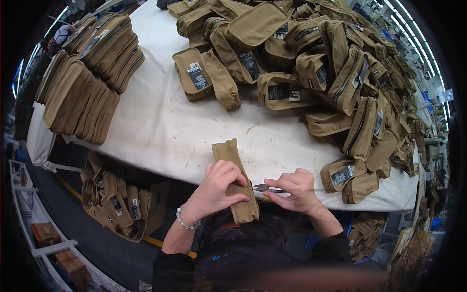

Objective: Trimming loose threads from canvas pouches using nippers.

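Note:
My left hand (224,186) grips a tan fabric zip pouch (245,208) at the near edge of the table, its narrow side turned up. A beaded bracelet circles the left wrist. In my right hand (293,189) is a pair of small thread snips (262,188), with the blade tips at the pouch's right edge by its zipper. Whether the blades touch a thread cannot be made out. Loose threads (253,127) lie on the white-covered table (157,120) beyond the pouch.
A large heap of similar labelled pouches (284,91) covers the table's far and right side. Neat stacks of pouches (84,102) stand at the left edge. Below the table, a carton (144,215) holds more pouches. White metal racking (54,248) stands at lower left.

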A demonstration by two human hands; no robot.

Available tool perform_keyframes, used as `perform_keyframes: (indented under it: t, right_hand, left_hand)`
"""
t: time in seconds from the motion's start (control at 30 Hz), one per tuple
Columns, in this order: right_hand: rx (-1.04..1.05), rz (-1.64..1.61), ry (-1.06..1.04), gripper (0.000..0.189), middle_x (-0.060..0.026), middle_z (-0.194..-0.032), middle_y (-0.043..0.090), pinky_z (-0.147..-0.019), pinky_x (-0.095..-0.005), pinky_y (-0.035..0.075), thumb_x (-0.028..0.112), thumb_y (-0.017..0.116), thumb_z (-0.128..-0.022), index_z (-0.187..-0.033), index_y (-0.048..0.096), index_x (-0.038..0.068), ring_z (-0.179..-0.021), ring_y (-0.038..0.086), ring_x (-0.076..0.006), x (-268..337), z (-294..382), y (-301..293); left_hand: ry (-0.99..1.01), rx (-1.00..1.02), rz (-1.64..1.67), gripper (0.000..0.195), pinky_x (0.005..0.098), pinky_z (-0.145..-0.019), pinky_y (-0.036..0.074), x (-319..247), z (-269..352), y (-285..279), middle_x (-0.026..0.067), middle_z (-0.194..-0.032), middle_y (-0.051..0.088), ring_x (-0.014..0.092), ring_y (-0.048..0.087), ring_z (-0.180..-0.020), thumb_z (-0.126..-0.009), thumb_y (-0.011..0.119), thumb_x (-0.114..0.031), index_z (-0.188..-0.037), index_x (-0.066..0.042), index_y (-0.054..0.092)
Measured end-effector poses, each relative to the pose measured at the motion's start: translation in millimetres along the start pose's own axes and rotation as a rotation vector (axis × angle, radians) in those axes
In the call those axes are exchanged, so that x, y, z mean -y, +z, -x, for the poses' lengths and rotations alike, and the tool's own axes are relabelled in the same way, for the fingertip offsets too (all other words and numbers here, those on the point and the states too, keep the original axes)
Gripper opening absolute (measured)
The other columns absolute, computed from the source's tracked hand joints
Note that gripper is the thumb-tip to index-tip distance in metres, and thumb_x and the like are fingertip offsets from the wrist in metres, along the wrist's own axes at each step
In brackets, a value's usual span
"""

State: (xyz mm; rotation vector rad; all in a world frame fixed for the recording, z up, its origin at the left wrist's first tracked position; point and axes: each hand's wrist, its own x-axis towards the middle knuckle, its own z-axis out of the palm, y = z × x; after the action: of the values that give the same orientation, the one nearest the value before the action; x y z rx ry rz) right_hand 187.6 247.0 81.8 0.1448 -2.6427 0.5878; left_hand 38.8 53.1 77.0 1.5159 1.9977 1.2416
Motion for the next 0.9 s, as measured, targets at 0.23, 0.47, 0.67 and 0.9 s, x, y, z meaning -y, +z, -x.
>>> perform_keyframes:
  t: [0.23, 0.47, 0.67, 0.9]
  right_hand:
    - [0.032, 0.025, -0.027, 0.02, 0.0056, -0.057, 0.053, -0.045, -0.0272, 0.029, 0.029, 0.077, -0.07, -0.084, 0.07, 0.017, -0.044, 0.048, -0.0122, 3, -3, 0]
    - [0.04, 0.031, -0.035, 0.02, 0.0052, -0.058, 0.052, -0.044, -0.0273, 0.031, 0.03, 0.077, -0.071, -0.085, 0.07, 0.017, -0.044, 0.047, -0.0129, 4, -3, 1]
    - [0.054, -0.004, -0.03, 0.02, 0.0043, -0.058, 0.052, -0.044, -0.0278, 0.031, 0.03, 0.076, -0.072, -0.085, 0.069, 0.017, -0.045, 0.048, -0.0142, 2, -3, 6]
    - [0.081, -0.097, -0.015, 0.019, 0.0031, -0.059, 0.055, -0.045, -0.0287, 0.032, 0.029, 0.076, -0.073, -0.084, 0.069, 0.016, -0.046, 0.05, -0.0159, -2, -6, 11]
  left_hand:
    - [0.078, 0.001, -0.019, 0.017, 0.0337, -0.076, 0.043, 3, -1, 5, 0.0045, -0.088, 0.054, 0.023, 0.05, -0.085, -0.069, 0.075, -0.008, -0.079, -0.005, 0.062]
    - [0.067, 0.007, -0.169, 0.014, 0.0353, -0.078, 0.043, -1, 2, 11, 0.0069, -0.09, 0.053, 0.026, 0.05, -0.087, -0.073, 0.07, -0.003, -0.079, -0.004, 0.057]
    - [0.06, -0.037, -0.131, 0.015, 0.0349, -0.079, 0.042, 1, 1, 15, 0.0081, -0.092, 0.052, 0.027, 0.049, -0.087, -0.074, 0.068, -0.003, -0.081, -0.004, 0.054]
    - [0.028, -0.065, -0.007, 0.011, 0.0337, -0.078, 0.041, 2, 1, 17, 0.0081, -0.091, 0.052, 0.026, 0.047, -0.087, -0.079, 0.065, -0.002, -0.081, -0.004, 0.054]
